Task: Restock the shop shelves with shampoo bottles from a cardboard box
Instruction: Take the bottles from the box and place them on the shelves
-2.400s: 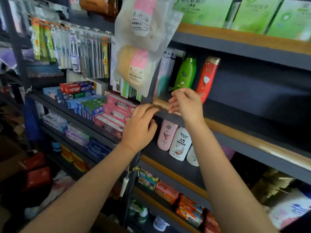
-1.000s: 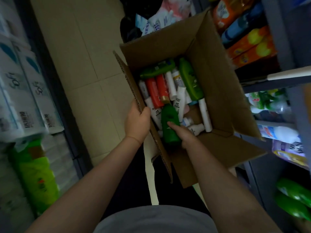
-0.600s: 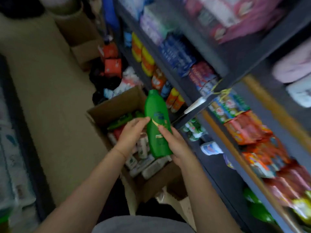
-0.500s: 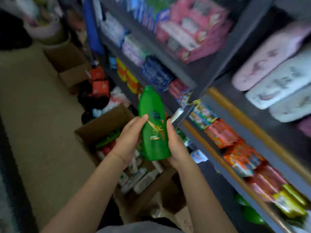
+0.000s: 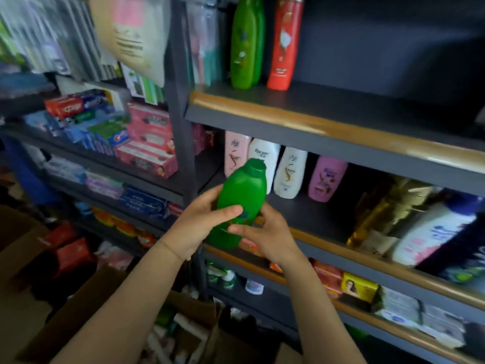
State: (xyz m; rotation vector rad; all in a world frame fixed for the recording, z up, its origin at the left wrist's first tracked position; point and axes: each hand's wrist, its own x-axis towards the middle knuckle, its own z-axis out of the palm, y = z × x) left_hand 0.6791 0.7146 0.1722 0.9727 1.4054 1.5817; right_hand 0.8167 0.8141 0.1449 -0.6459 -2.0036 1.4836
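Observation:
Both hands hold a green shampoo bottle [image 5: 242, 195] upright in front of the middle shelf [image 5: 328, 233]. My left hand [image 5: 202, 227] grips its left side, thumb across the label. My right hand [image 5: 265, 236] grips its lower right. On the upper shelf [image 5: 315, 127] stand green bottles [image 5: 244, 46] and a red bottle [image 5: 284, 43]. Behind the held bottle stands a row: pink [image 5: 235, 151], white [image 5: 266, 158], white [image 5: 290, 172] and lilac [image 5: 326, 179] bottles. The open cardboard box [image 5: 86, 308] sits on the floor at the bottom, with bottles inside.
A grey upright post [image 5: 181, 101] splits the shelving. Toothpaste boxes [image 5: 115, 130] fill the left shelves and hanging packets [image 5: 131, 30] dangle above. Larger bottles [image 5: 430, 235] lie at the right of the middle shelf. Soap packs [image 5: 358, 286] line the lower shelf.
The green bottle came out of the box and rose in both hands to the height of the middle shelf. My view swung from the floor up to the shelves.

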